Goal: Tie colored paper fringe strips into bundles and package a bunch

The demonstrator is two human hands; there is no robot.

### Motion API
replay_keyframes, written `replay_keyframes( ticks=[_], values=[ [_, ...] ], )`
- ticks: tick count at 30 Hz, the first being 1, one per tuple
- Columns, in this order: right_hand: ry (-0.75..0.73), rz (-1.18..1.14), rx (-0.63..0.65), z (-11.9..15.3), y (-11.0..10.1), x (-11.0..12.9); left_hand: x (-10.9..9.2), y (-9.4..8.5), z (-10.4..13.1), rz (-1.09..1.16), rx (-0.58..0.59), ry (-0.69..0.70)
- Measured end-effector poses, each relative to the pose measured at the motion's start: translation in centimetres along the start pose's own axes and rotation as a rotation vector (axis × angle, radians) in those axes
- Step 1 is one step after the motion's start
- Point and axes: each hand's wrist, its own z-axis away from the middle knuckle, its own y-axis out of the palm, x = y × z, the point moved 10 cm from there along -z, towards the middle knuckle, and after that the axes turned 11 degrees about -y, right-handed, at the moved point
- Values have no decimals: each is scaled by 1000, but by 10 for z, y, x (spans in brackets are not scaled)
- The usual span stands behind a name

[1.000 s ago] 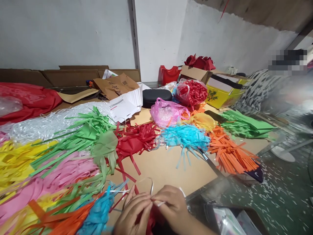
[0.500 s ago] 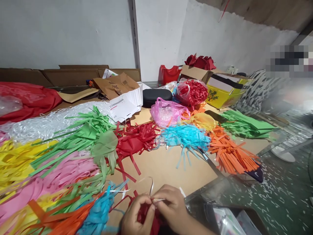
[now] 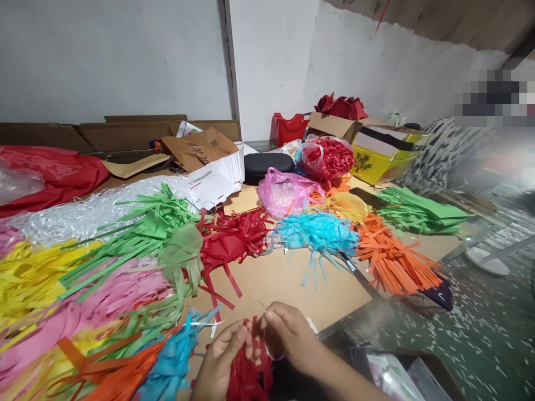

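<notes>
At the table's near edge, my left hand (image 3: 223,353) has its fingers closed on a bunch of red fringed strips (image 3: 249,376), which hangs below the fingertips. Close beside it on the right, my right hand (image 3: 292,337) is curled, thumb against fingers, pinching a thin white ribbon (image 3: 273,352) that loops under the fingers. One red strip stands up between the two hands. The lower part of the bunch runs out of the picture. Just left of my hands lies a blue fringed bunch (image 3: 169,356), with an orange one (image 3: 121,376) beside it.
Green (image 3: 156,225), red (image 3: 234,239), light blue (image 3: 317,231) and orange (image 3: 397,259) fringed bunches lie across the table. White ribbon (image 3: 104,206) is heaped at left. A dark bin (image 3: 434,367) stands below right. A person in a patterned top (image 3: 430,150) is at far right.
My hands have moved apart, the left one down and leftward. More of the red bunch shows between them, and the white ribbon's loop has shifted toward my right hand.
</notes>
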Motion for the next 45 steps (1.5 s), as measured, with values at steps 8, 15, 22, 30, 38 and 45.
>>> replay_keyframes(
  ticks=[8,15,22,30,38,45],
  values=[
    [-88,3,135,4,27,30,-10,1,12,31,-9,31],
    [-126,191,174,4,28,34,-7,4,8,-84,74,70],
    [-92,419,209,6,23,32,-28,-5,21,-567,-164,451],
    [-302,134,-108,-17,-24,50,-56,5,49,-1100,-547,782],
    [-233,633,-399,-25,-188,76,-149,-45,109,-1843,-849,1102],
    [-257,940,108,-170,28,74,-77,70,87,-1940,-493,1384]
  ],
)
